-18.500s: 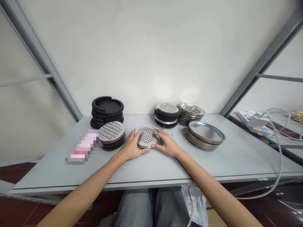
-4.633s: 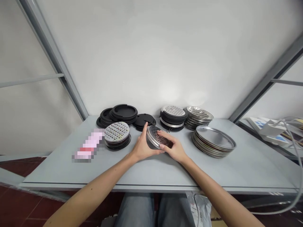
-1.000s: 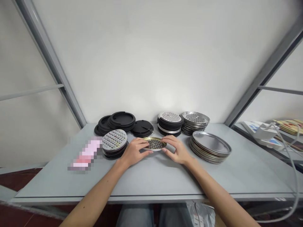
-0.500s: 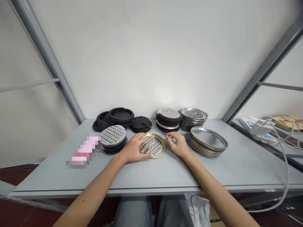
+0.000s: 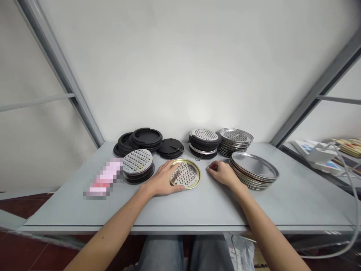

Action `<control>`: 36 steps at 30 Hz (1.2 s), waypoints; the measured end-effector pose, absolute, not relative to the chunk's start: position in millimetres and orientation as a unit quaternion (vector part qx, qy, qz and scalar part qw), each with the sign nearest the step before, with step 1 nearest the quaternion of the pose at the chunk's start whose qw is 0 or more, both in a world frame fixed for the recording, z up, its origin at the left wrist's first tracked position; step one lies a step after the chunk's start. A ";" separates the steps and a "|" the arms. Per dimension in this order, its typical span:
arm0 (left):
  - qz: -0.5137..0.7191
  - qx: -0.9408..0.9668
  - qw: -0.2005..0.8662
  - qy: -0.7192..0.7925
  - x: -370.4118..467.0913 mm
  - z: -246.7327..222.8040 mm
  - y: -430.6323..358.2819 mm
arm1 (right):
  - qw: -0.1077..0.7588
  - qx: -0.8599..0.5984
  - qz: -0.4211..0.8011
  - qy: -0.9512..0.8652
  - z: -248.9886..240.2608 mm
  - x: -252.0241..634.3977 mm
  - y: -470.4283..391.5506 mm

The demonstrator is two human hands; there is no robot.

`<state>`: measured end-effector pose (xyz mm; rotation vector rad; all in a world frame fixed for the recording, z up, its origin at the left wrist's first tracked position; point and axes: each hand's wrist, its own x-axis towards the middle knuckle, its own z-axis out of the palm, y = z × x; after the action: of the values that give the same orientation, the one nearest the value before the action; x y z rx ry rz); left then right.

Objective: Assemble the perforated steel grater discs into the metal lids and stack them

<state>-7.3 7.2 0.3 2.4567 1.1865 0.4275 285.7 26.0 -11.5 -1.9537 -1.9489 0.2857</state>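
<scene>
A round metal grater point(image 5: 187, 175) with a gold rim lies flat on the table in front of me. My left hand point(image 5: 163, 180) grips its left side, fingers at the far rim and thumb along the near rim. To the right of it, apart from the grater, my right hand point(image 5: 222, 173) rests low over the table with its fingers curled together. Whatever those fingers might hold is hidden. Beyond the grater lies a small wire clip point(image 5: 199, 157), by a stack of black holders topped with a perforated grater disc point(image 5: 205, 134).
Left of my left hand stands a stack of grater discs point(image 5: 137, 161). Black round holders point(image 5: 146, 135) and flat black discs point(image 5: 170, 146) sit along the wall. On the right are stacked metal lids point(image 5: 255, 165) and stacked graters point(image 5: 236, 135). A white cable point(image 5: 355, 210) hangs at far right.
My right hand has drawn back from beside the wire clip, toward me and to the right. My left hand stays on the grater. The whole view has shifted slightly.
</scene>
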 end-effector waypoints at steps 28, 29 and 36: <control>0.169 0.881 0.165 0.410 -9.2 -1.7 10.9 | 0.313 -0.377 0.179 -0.853 -9.3 255.9 10.6; 0.174 0.882 0.166 0.405 -9.5 -3.0 11.5 | 0.307 -0.381 0.181 -0.853 -8.7 256.7 10.2; 0.172 0.885 0.157 0.403 -8.6 -8.3 14.8 | 0.324 -0.418 0.197 -0.825 -5.3 256.4 8.8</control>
<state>-8.6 14.8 -8.3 2.5336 1.1520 0.4932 256.4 8.8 -5.3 -1.0960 -2.1648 0.5161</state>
